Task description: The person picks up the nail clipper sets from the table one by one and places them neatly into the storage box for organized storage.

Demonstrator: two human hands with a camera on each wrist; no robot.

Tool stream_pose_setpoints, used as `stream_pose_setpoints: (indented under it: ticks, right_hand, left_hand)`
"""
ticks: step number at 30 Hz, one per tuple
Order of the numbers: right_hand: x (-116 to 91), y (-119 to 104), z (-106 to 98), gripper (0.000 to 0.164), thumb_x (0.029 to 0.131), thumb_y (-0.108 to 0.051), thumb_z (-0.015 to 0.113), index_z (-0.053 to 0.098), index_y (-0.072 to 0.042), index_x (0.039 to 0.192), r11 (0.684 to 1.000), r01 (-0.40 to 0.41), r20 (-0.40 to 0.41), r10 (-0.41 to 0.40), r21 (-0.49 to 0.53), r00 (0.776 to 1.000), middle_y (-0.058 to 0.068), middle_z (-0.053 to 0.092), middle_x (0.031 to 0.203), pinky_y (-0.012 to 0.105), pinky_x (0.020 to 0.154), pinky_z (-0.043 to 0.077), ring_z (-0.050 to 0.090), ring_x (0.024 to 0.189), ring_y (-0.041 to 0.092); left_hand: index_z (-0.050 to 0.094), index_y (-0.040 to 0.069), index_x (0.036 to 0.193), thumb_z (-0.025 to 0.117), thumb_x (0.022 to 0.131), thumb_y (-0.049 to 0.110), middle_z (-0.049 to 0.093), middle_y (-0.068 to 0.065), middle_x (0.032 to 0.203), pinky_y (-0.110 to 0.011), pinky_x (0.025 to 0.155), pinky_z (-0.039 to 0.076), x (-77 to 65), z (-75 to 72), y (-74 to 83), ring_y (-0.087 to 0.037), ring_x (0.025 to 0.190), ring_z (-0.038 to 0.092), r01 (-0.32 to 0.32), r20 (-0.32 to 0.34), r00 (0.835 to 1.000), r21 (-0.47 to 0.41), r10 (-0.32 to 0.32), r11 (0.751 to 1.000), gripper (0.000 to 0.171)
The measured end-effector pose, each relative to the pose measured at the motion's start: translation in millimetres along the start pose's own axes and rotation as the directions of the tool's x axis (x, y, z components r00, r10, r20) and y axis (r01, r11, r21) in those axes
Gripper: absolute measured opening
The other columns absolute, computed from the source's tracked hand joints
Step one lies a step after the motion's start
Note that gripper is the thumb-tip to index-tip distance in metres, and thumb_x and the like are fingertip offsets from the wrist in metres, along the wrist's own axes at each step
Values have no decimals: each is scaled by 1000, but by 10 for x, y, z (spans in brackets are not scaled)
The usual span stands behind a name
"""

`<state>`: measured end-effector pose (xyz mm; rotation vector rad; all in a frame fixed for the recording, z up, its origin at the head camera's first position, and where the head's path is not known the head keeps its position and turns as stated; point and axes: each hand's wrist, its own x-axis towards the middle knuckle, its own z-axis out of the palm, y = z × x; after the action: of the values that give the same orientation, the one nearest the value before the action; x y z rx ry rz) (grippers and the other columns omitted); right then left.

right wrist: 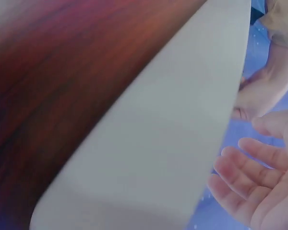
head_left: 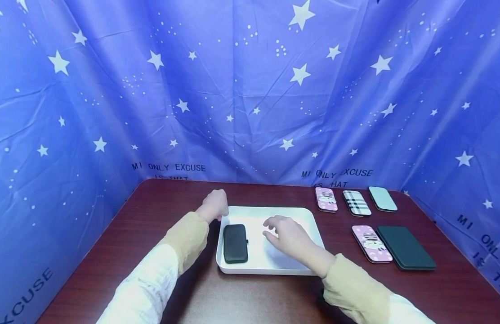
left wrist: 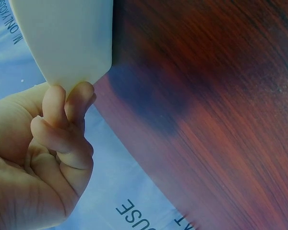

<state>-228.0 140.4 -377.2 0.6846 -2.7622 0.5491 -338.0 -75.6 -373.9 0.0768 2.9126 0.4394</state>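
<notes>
On the table sits a white tray (head_left: 270, 269), with a black rectangular case (head_left: 235, 243) lying in its left part. At the tray's far left corner my left hand (head_left: 215, 204) pinches the rim; the left wrist view shows the fingertips (left wrist: 55, 96) at that corner and the other fingers curled. Over the middle of the tray, my right hand (head_left: 288, 234) hovers with relaxed, slightly bent fingers and holds nothing. In the right wrist view its fingers (right wrist: 240, 177) spread apart beside the tray's pale outer wall (right wrist: 149, 129).
Right of the tray lie two pink patterned cases (head_left: 326, 199), a plaid case (head_left: 357, 203), a mint case (head_left: 382, 199) and a larger dark green flat case (head_left: 406, 248). A blue star-printed curtain (head_left: 234, 90) hangs around the dark red wooden table (head_left: 153, 207).
</notes>
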Motion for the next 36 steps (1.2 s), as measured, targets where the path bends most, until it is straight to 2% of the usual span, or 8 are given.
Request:
stream_pose_setpoints:
  ticks: [5,11,23,31,36]
  right_hand:
    - [-68,162,-147,16,86,-13,74,73,-5,101,998,31,-47,-34,-63,998,7,73,97,37,71,57,68,83,20]
    - [-142,358,-301,19,86,-14,75,72,-5,103,992,56,-94,-67,-116,993,9,73,103,45,84,56,67,101,27]
    - [-302,681,-584,21,87,-13,73,71,-3,106,984,-21,-110,1,-174,994,14,72,105,51,82,55,68,102,35]
    - [-392,883,-676,30,87,-11,73,68,0,114,978,-84,-126,60,-189,990,22,69,114,58,87,52,63,110,43]
    - [-450,1040,-715,36,87,-13,72,66,2,119,973,-113,-123,90,-202,988,27,67,116,59,85,53,62,109,45]
  left_hand:
    - [64,-1,89,62,81,-3,62,-3,50,-23,41,42,0,3,-10,-11,41,58,-3,-1,1000,-3,3,1000,8]
    - [62,-2,97,62,81,-3,62,-3,51,-23,41,42,-11,-6,-9,-10,41,57,2,2,1000,-3,-2,1000,15]
    - [62,-3,102,61,82,-2,62,-3,50,-23,42,43,-21,-27,16,-10,40,57,2,14,1000,-8,-2,1000,20]
    - [64,-2,95,62,82,-2,61,-2,49,-23,41,43,-10,-16,3,-10,40,57,-2,5,1000,-11,2,1000,14]
    - [61,-3,100,63,82,-2,61,-2,50,-23,41,42,-9,-11,0,-10,40,57,-1,4,1000,-16,1,1000,18]
